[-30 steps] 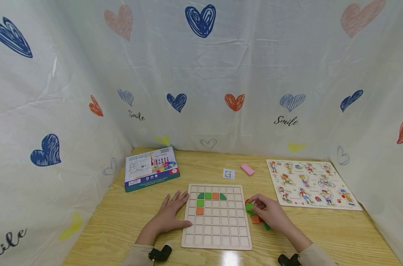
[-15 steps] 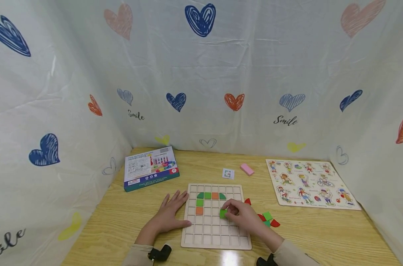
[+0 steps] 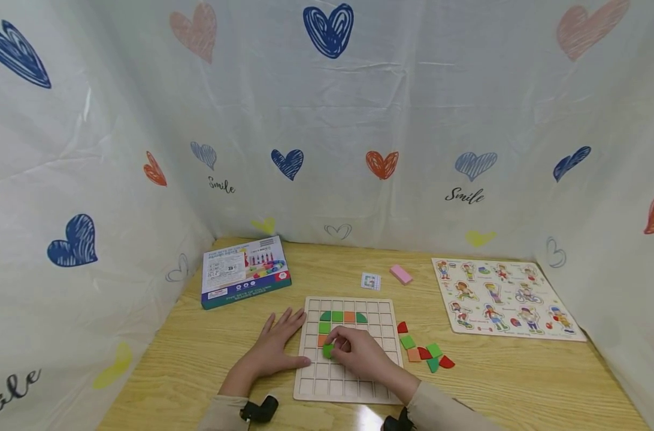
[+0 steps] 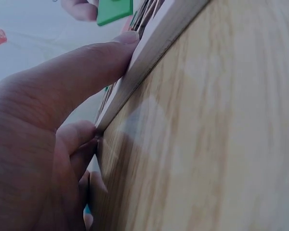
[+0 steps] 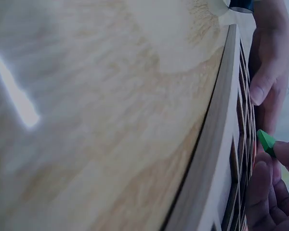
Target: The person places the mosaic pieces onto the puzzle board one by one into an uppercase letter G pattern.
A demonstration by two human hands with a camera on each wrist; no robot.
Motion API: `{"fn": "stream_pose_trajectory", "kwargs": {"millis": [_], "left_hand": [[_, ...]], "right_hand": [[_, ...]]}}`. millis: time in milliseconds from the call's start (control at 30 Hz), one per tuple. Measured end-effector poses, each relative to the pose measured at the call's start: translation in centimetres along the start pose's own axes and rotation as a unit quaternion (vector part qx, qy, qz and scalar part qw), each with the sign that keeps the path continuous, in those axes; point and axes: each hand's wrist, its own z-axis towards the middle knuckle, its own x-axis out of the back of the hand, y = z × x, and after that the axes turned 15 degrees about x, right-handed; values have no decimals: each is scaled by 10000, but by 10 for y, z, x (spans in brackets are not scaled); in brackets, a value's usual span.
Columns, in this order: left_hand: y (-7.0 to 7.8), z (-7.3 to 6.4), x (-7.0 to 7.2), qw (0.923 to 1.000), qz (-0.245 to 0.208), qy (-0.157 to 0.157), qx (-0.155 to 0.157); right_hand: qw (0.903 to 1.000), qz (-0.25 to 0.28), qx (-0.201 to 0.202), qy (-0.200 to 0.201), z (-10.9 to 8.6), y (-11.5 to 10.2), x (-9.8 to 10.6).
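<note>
one green tile (image 3: pixel 327 351) juts from pinching fingers (image 3: pixel 340 331) of the right hand (image 3: pixel 360 354).

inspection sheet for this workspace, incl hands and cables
Surface: light wooden table, near-side glare
Job's things: pale wooden grid board, green and orange flat tiles in its cells; loose red, green and orange tiles alongside
Clutter: multicoloured rectangular box, square printed card, pink rectangular block, white cartoon picture board
Left hand: touches the grid board's left edge
Right hand: pinches a flat green tile over the grid board
Cables: nothing certain; dark line by right sleeve unclear
Surroundings: white curtain with printed hearts
</note>
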Motion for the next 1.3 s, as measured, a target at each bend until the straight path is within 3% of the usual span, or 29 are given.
{"fn": "stream_pose_trajectory", "kwargs": {"millis": [567,800,1300], "left_hand": [[-1,0,0,10000,83,18,-48],[-1,0,0,9999,104,36,-25],[1,0,0,10000,39,19,20]], "right_hand": [[9992,-354,142,-156,5,-3,-11],[9988,-411,14,-250,5,-4,-11],[9997,8,152,-205,-11,5,5]]}}
